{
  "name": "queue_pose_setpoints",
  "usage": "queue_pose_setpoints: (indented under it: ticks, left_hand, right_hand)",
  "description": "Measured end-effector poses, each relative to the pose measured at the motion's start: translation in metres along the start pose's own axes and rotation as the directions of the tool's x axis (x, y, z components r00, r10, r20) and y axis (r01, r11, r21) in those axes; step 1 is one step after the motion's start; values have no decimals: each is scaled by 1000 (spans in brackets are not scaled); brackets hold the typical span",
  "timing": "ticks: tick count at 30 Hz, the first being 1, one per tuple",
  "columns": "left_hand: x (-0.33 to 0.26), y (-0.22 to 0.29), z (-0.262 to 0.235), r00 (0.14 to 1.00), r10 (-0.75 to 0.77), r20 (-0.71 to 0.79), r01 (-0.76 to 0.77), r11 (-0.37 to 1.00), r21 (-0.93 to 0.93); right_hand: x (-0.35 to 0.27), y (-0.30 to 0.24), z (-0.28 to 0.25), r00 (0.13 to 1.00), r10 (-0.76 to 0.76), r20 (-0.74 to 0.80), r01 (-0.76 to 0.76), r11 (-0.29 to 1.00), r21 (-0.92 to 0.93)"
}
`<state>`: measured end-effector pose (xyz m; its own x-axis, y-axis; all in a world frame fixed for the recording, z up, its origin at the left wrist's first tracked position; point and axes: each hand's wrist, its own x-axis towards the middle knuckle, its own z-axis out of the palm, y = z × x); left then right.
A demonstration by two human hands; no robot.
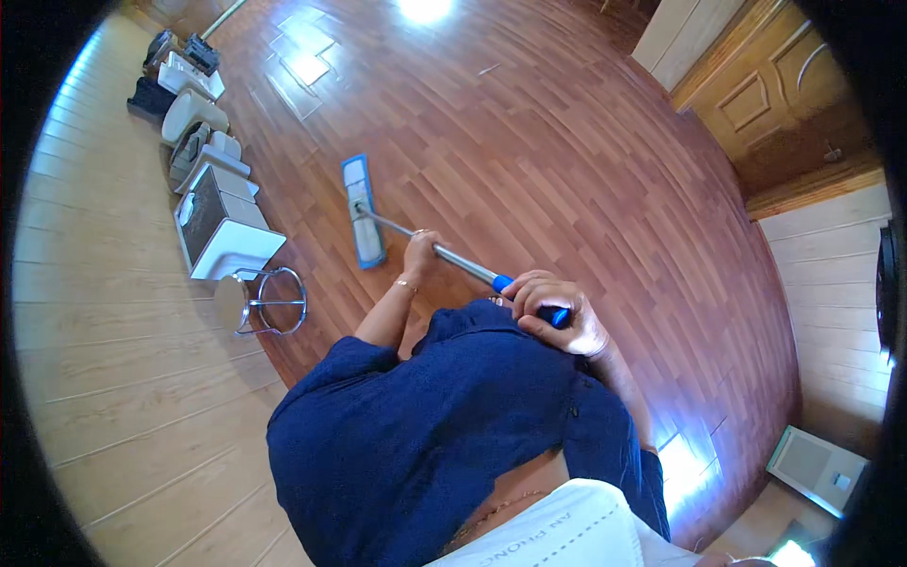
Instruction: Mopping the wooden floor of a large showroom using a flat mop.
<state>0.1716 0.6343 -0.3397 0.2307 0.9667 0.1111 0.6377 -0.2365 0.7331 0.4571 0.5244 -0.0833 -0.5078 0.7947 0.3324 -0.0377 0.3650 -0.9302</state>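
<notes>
A flat mop (367, 230) with a blue-edged pad lies on the wooden floor, ahead and to the left of me. Its metal pole slants back toward my body and ends in a blue grip. Partway down the pole, my left hand (421, 253) is wrapped round the bare metal; a bracelet circles that wrist. Higher up, my right hand (551, 307) closes over the blue grip near its end, in front of my dark blue shirt.
Along the left wall stand a round metal-framed stool (306, 300), a white-and-grey cabinet (248, 248) and several other items. Brown plank flooring (567, 170) stretches ahead. A wooden door (756, 94) is at the upper right, and a pale boxy appliance (808, 465) stands at the lower right.
</notes>
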Motion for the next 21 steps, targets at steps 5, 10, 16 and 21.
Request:
queue_pose_setpoints:
  ticks: [5, 10, 16, 21]
  left_hand:
    - [-32, 28, -24, 1000, 21, 11, -23, 979, 205]
    - [-27, 76, -3, 997, 78, 3, -78, 997, -4]
    - [-8, 144, 25, 929, 359, 87, -352, 932, -84]
    - [-7, 199, 61, 865, 461, 199, -429, 884, -183]
  right_hand:
    - [6, -43, 2, 1000, -16, 17, 16, 1000, 14]
    - [-16, -89, -9, 999, -25, -21, 22, 995, -99]
    - [-45, -144, -5, 996, -91, -10, 81, 924, -373]
    - [-62, -179, 8, 990, -142, 21, 129, 819, -558]
